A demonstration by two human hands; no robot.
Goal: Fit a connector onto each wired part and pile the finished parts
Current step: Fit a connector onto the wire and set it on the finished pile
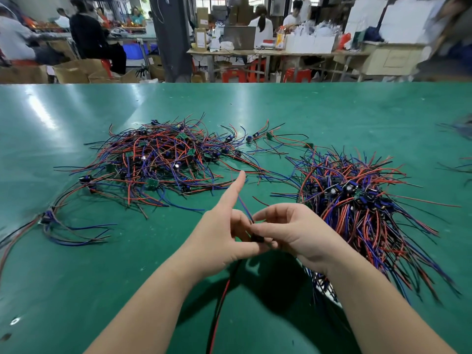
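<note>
Both hands meet over the middle of the green table (76, 251), close to the near edge. The left hand (219, 241) pinches a small black part (256, 237) between thumb and middle fingers, its forefinger sticking straight out and up. The right hand (293, 233) closes its fingertips on the same part from the other side — the two hands touch there. A blue and red pair of wires (244, 208) rises from the part between the hands, and a red and black pair (222, 297) hangs down from it toward the person. Whether a connector is on it I cannot tell; the fingers hide it.

To the left and further back lies a loose heap of wired parts (158, 159). Just beside the right forearm sits a tighter pile (357, 205) — wires fanning outward. A few stray parts (51, 218) lie at the far left.
</note>
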